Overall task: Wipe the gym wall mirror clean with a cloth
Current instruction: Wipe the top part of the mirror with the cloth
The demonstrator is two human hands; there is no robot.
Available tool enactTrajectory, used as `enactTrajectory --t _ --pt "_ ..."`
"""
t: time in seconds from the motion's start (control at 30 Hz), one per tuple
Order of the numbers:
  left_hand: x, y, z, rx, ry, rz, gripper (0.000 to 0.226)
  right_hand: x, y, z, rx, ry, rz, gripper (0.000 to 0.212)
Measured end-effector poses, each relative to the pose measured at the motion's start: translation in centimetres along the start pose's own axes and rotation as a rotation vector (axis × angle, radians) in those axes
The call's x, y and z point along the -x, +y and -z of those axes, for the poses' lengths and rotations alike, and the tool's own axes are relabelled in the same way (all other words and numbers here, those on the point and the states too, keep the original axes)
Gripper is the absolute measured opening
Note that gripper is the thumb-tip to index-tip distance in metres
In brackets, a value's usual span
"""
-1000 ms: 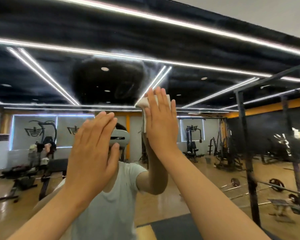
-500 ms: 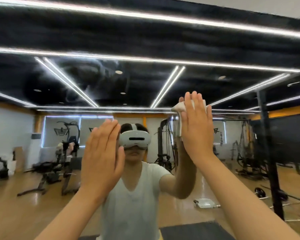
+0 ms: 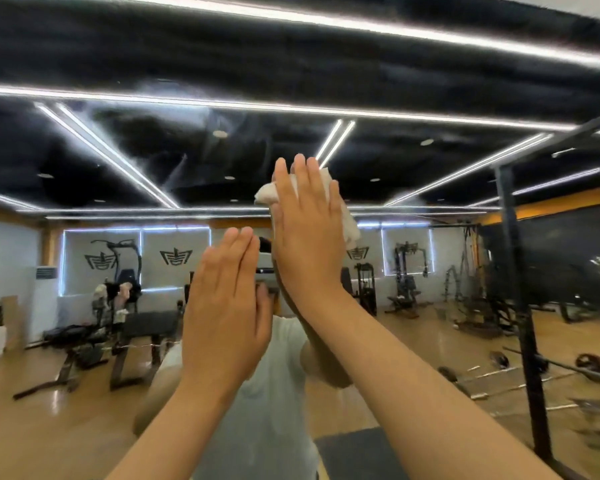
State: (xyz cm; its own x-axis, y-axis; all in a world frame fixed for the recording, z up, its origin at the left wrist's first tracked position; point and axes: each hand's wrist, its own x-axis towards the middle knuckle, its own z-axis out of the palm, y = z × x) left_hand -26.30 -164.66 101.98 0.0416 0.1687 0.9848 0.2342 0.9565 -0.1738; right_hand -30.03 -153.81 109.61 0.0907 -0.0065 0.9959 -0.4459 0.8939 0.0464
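No writing can be read; only dark crown-like emblems [image 3: 175,259] show, reflected in the large glass wall mirror [image 3: 430,271] to the left of the hands. Bare glass spreads wide on both sides of the hands and above them. A dark metal upright post [image 3: 515,271] stands well to the right. The right hand [image 3: 309,244] lies flat with straight fingers, pressing the crumpled white cloth [image 3: 265,195] against the mirror. The cloth shows past the thumb and past the little finger. The left hand [image 3: 222,306], flat with fingers together, is raised just below and left of it, holding nothing. Whether it touches the glass cannot be told.
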Motion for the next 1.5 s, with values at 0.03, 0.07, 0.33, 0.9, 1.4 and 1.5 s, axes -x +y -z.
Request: enactTrajectory --t 0.03,0.07,0.33,0.9,1.4,1.5 --pt "0.0 -0.1 0.0 0.005 -0.009 0.001 0.055 -0.2 -0.1 -0.1 0.008 0.003 0.004 0.05" --pt "0.0 -0.2 0.0 0.005 -0.015 -0.001 0.055 -0.3 0.0 -0.1 0.01 0.001 0.019 0.05" --pt "0.3 -0.2 0.2 0.014 -0.037 -0.003 0.057 0.4 3.4 1.6 -0.028 -0.078 0.133 0.049" --pt "-0.7 9.6 -2.0 0.153 -0.081 -0.072 0.051 1.5 17.9 5.1 -0.039 -0.1 0.02 0.052" --pt "-2.4 21.8 -10.1 -0.032 -0.071 -0.015 0.052 2.5 35.1 9.3 -0.042 -0.079 -0.015 0.052" --pt "-2.1 22.0 -10.4 -0.064 -0.066 -0.01 0.052 2.6 35.2 9.2 -0.012 -0.061 -0.015 0.051"
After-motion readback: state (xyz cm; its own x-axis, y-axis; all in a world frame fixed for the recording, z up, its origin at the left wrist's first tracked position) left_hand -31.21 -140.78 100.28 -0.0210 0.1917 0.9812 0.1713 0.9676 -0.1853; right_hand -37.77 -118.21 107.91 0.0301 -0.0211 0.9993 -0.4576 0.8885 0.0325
